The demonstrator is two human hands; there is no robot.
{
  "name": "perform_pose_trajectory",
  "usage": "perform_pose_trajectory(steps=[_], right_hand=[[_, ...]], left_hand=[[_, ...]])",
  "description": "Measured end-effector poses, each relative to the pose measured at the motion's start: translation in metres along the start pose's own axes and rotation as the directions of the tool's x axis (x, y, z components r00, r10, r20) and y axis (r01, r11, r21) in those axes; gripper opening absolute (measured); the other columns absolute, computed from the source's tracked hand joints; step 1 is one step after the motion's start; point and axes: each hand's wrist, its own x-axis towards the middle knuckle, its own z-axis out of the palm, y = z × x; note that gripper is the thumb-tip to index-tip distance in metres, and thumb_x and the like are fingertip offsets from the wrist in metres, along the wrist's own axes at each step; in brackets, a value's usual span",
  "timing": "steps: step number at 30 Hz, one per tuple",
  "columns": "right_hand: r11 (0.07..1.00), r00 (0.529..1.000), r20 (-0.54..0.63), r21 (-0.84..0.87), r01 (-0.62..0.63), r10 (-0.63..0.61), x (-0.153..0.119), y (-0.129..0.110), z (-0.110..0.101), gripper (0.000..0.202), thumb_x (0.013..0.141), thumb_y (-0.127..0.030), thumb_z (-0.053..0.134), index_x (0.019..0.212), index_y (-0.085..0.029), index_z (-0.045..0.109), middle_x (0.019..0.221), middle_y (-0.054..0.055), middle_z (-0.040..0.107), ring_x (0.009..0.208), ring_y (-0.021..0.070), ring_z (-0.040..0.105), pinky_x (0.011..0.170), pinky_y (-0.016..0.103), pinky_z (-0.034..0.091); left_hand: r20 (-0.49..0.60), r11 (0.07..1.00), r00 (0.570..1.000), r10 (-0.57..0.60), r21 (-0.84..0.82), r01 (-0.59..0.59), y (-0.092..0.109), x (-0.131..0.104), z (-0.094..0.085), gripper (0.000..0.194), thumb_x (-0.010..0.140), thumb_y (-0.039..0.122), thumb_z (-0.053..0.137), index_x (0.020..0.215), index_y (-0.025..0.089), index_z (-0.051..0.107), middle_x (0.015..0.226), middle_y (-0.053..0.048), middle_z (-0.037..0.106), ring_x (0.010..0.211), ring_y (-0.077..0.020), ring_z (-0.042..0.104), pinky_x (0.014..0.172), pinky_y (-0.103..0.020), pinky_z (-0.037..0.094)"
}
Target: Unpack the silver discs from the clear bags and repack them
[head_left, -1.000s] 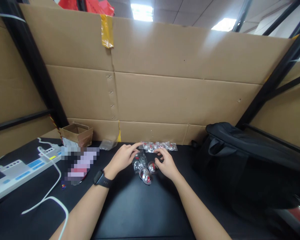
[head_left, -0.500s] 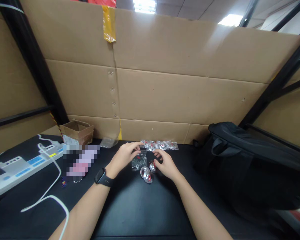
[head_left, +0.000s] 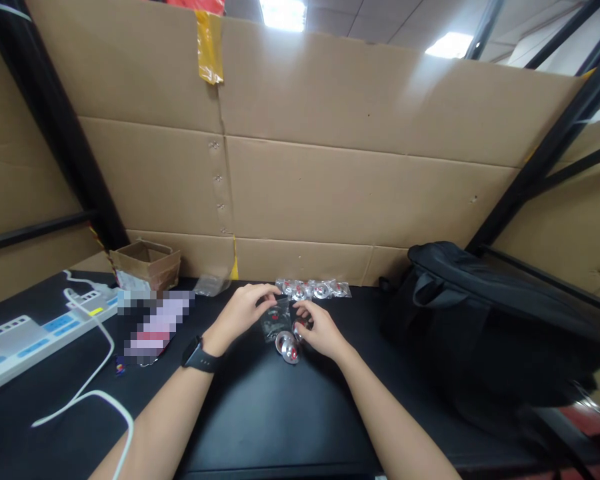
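Lying between the two hands on the black desk (head_left: 280, 413) is one small clear bag (head_left: 276, 325) with a red mark. The left hand (head_left: 243, 311) is partly closed, its thumb and fingertips at the bag's upper left edge; I cannot tell whether they pinch it. The right hand (head_left: 321, 328) is curled, fingertips near the bag's upper right corner, and partly covers one silver disc (head_left: 298, 331); whether it grips anything is unclear. Just below the bag, two more silver discs (head_left: 290, 353) overlap, making three loose ones in all. Behind the hands runs a row of wrapped discs (head_left: 321, 291), at least four, close to the cardboard wall (head_left: 300, 193).

Farther out on the left are one clear plastic piece (head_left: 211, 286), one open cardboard box (head_left: 147, 263), one pixelated item (head_left: 155, 327) and one white power strip (head_left: 40, 353); one white cable (head_left: 117, 408) loops forward to the left forearm. One large black backpack (head_left: 480, 333) fills the right side. Two strips of yellow tape (head_left: 210, 47) mark the wall.
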Motion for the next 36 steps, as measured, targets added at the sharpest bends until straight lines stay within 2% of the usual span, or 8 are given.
perform_pose_trajectory(steps=[9, 13, 17, 20, 23, 27, 32, 36], right_hand=[[1.000, 1.000, 0.025, 0.014, 0.005, -0.006, -0.001, -0.002, 0.004, 0.042, 0.076, -0.011, 0.063, 0.115, -0.025, 0.062, 0.098, 0.003, 0.065, 0.084, 0.0162, 0.062, 0.078, 0.030, 0.051], [1.000, 1.000, 0.000, 0.008, 0.004, -0.004, -0.001, 0.000, 0.004, 0.042, 0.076, -0.012, 0.062, 0.116, -0.025, 0.062, 0.100, 0.003, 0.064, 0.087, 0.0173, 0.061, 0.079, 0.030, 0.051], [1.000, 1.000, -0.010, 0.009, -0.007, 0.007, -0.001, 0.000, 0.003, 0.041, 0.078, -0.014, 0.062, 0.117, -0.026, 0.061, 0.105, 0.004, 0.064, 0.095, 0.0188, 0.061, 0.081, 0.032, 0.050], [0.995, 0.998, -0.046, 0.087, -0.049, 0.053, 0.000, -0.006, 0.002, 0.044, 0.085, -0.024, 0.061, 0.128, -0.027, 0.052, 0.114, 0.006, 0.063, 0.103, 0.0206, 0.060, 0.085, 0.035, 0.049], [0.963, 0.996, -0.062, 0.266, -0.044, 0.062, 0.000, -0.016, 0.003, 0.051, 0.089, -0.033, 0.061, 0.135, -0.029, 0.039, 0.125, 0.007, 0.061, 0.114, 0.0211, 0.058, 0.092, 0.037, 0.048], [0.888, 0.994, -0.113, 0.457, 0.051, 0.001, -0.001, -0.029, 0.006, 0.048, 0.088, -0.030, 0.062, 0.127, -0.032, 0.035, 0.127, 0.005, 0.061, 0.116, 0.0193, 0.059, 0.093, 0.035, 0.048], [0.949, 0.988, -0.149, 0.307, 0.072, -0.027, -0.002, -0.038, -0.001, 0.019, 0.087, -0.021, 0.056, 0.104, -0.025, 0.064, 0.122, 0.006, 0.064, 0.117, 0.0219, 0.058, 0.093, 0.034, 0.047], [0.951, 0.995, -0.063, 0.306, -0.051, 0.074, 0.000, -0.032, -0.005, 0.039, 0.083, -0.018, 0.055, 0.118, -0.025, 0.069, 0.130, 0.006, 0.063, 0.114, 0.0225, 0.059, 0.085, 0.031, 0.049]], left_hand=[[-0.045, 1.000, 0.999, 0.000, -0.021, -0.001, 0.004, 0.001, -0.010, 0.017, 0.090, 0.031, 0.062, 0.101, 0.025, 0.072, 0.088, -0.001, 0.075, 0.080, -0.0177, 0.069, 0.079, -0.029, 0.053], [-0.145, 0.998, 0.989, -0.032, -0.065, 0.022, 0.005, 0.000, -0.015, 0.016, 0.090, 0.032, 0.062, 0.100, 0.024, 0.072, 0.091, -0.003, 0.074, 0.081, -0.0176, 0.068, 0.080, -0.029, 0.053], [-0.341, 0.975, 0.924, -0.174, -0.194, 0.112, -0.005, 0.000, -0.021, 0.019, 0.087, 0.035, 0.066, 0.097, 0.020, 0.072, 0.090, -0.004, 0.073, 0.082, -0.0179, 0.068, 0.079, -0.029, 0.053], [-0.406, 0.910, 0.861, -0.308, -0.391, 0.141, -0.014, 0.001, -0.020, 0.023, 0.084, 0.037, 0.069, 0.096, 0.017, 0.069, 0.088, -0.004, 0.070, 0.079, -0.0165, 0.066, 0.075, -0.027, 0.053], [-0.368, 0.812, 0.839, -0.401, -0.567, 0.140, -0.016, 0.003, -0.012, 0.027, 0.082, 0.039, 0.071, 0.097, 0.017, 0.065, 0.090, -0.003, 0.067, 0.074, -0.0135, 0.064, 0.072, -0.025, 0.052], [-0.295, 0.768, 0.854, -0.430, -0.616, 0.174, -0.010, 0.003, 0.001, 0.029, 0.084, 0.041, 0.069, 0.100, 0.018, 0.063, 0.091, -0.002, 0.065, 0.072, -0.0123, 0.062, 0.072, -0.024, 0.051], [-0.267, 0.786, 0.868, -0.419, -0.585, 0.200, -0.012, 0.002, 0.013, 0.029, 0.085, 0.042, 0.067, 0.100, 0.017, 0.064, 0.093, -0.003, 0.065, 0.077, -0.0139, 0.062, 0.072, -0.024, 0.049], [-0.315, 0.885, 0.881, -0.355, -0.417, 0.207, -0.010, 0.000, 0.013, 0.026, 0.092, 0.038, 0.057, 0.106, 0.017, 0.063, 0.101, -0.007, 0.066, 0.089, -0.0189, 0.064, 0.080, -0.030, 0.049]])
